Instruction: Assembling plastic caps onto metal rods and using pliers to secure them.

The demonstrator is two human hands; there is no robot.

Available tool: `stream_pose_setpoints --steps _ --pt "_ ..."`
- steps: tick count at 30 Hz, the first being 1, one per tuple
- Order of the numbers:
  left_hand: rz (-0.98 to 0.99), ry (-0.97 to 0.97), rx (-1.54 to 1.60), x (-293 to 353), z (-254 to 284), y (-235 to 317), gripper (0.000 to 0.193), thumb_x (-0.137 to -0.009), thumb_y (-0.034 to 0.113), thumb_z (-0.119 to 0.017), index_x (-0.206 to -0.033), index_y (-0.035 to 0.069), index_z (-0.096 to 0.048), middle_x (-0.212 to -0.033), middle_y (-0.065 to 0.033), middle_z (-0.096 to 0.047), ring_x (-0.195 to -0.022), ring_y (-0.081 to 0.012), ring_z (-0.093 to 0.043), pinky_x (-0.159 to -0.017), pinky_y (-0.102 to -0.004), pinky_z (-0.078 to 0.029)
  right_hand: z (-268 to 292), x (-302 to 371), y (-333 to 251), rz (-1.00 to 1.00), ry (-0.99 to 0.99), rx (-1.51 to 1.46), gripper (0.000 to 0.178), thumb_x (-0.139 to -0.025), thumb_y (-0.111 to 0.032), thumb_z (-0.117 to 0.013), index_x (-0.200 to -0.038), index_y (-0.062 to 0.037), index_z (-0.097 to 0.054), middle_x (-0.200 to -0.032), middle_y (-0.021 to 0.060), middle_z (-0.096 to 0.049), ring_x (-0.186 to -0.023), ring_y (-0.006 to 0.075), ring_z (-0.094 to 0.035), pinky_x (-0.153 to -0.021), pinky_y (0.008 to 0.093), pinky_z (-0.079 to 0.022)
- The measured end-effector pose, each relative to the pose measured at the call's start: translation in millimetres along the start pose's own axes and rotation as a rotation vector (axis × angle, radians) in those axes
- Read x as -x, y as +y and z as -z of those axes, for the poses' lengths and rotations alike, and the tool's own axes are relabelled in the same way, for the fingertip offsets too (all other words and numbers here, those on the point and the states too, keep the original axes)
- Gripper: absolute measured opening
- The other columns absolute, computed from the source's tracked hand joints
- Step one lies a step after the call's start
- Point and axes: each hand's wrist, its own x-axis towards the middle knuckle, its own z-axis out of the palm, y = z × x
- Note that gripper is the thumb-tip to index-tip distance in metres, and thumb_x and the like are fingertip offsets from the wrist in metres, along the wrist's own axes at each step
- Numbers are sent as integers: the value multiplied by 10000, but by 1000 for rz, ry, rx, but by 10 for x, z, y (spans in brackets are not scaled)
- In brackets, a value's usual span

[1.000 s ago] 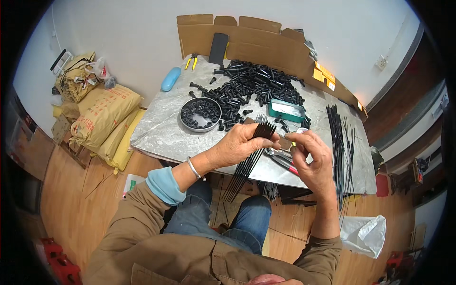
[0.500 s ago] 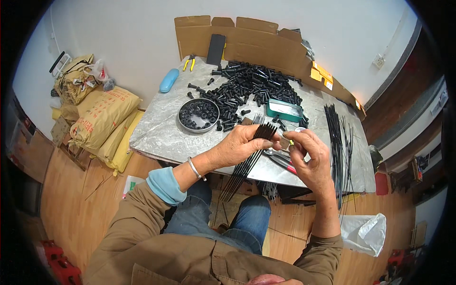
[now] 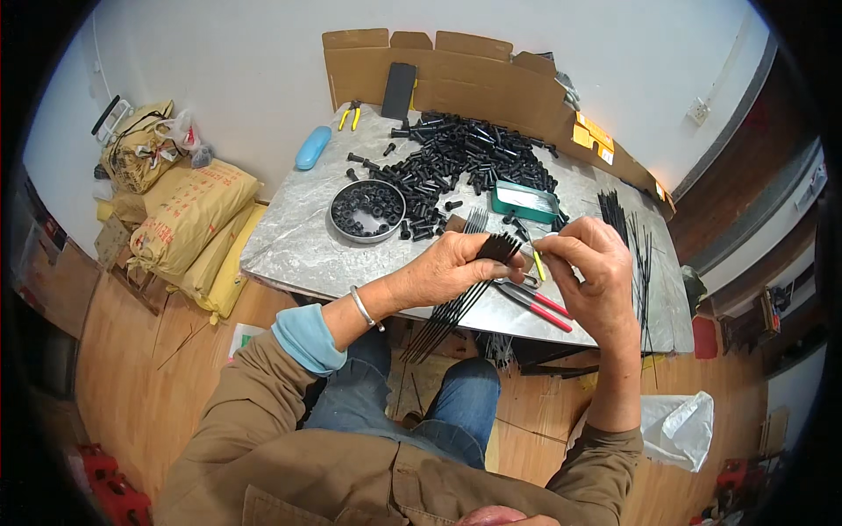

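My left hand [image 3: 465, 267] is closed around a bundle of thin black rods [image 3: 447, 320], which slant down over the table's front edge toward my lap. Their upper ends fan out just past my thumb. Close to those ends, my right hand [image 3: 592, 272] pinches a small, slim yellow-green piece [image 3: 538, 266] between thumb and fingertips; its exact kind is too small to tell. Under and between the hands lie pliers with red handles [image 3: 539, 307], their head partly covered by my left fingers.
Black bolts [image 3: 474, 153] lie heaped on the grey table [image 3: 289, 237]. Around them are a round metal bowl [image 3: 368, 238] of small black parts, a green tin [image 3: 524, 203], a blue case [image 3: 312, 149], yellow-handled pliers [image 3: 350, 116] and more black rods [image 3: 645, 263]. A cardboard sheet [image 3: 474, 74] borders the back.
My right hand has moved right and slightly up, away from the rod ends, with the yellow-green piece. More of the red-handled pliers shows. My left hand has shifted very little.
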Motion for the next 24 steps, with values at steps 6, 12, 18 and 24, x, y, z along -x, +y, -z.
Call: stream_pose_setpoints --steps 6,12,18,24 --pt "5 4 28 -22 -22 -13 226 -943 118 -545 -1127 4 -610 -999 -81 -688 -990 -158 -636 -918 -304 -485 -110 138 -75 -141 39 24 179 -660 26 -706 -815 -56 -672 -691 44 -538 -655 206 -534 -613 333 -403" --pt "7 -9 -2 -22 -47 19 218 -945 122 -544 -1113 6 -619 -999 -76 -688 -985 -147 -633 -918 -301 -483 -22 31 -108 51 62 171 181 -666 40 -686 -816 -61 -671 -680 44 -525 -639 211 -506 -603 337 -368" --pt "8 -30 -29 -29 -23 4 219 -943 120 -545 -1119 19 -627 -1018 -75 -686 -998 -137 -624 -928 -300 -474 -270 269 -50 -291 93 -293 129 -738 29 -692 -850 -33 -674 -718 62 -549 -659 142 -527 -606 247 -407" --pt "16 -66 -47 -39 -27 65 239 -931 95 -555 -1152 25 -615 -1035 -77 -684 -1004 -145 -628 -930 -299 -477 -139 156 -20 -107 87 -51 140 -715 37 -701 -831 -38 -680 -695 49 -537 -638 164 -511 -576 282 -394"
